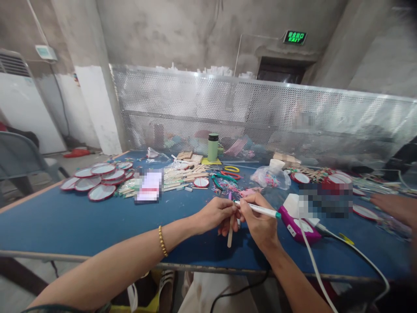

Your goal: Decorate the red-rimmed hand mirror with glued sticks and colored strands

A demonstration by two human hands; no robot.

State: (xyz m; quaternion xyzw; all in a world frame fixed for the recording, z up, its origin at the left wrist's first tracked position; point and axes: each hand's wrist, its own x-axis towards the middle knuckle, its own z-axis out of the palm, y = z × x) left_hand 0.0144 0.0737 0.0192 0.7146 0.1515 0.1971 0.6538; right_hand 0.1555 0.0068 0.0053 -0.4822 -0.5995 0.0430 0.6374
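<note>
My left hand is closed around a flat wooden stick, whose lower end points down toward me over the blue table. In my right hand is a white marker with a green end, held like a pen. Its tip meets the upper part of the stick, close to my left fingertips. The two hands are close together above the front part of the table, and the exact contact is partly hidden by fingers.
Round red-rimmed discs are piled at the left, beside a phone and wooden sticks. Pliers and a green bottle lie beyond my hands. A magenta device with cables sits right; another person's hand is far right.
</note>
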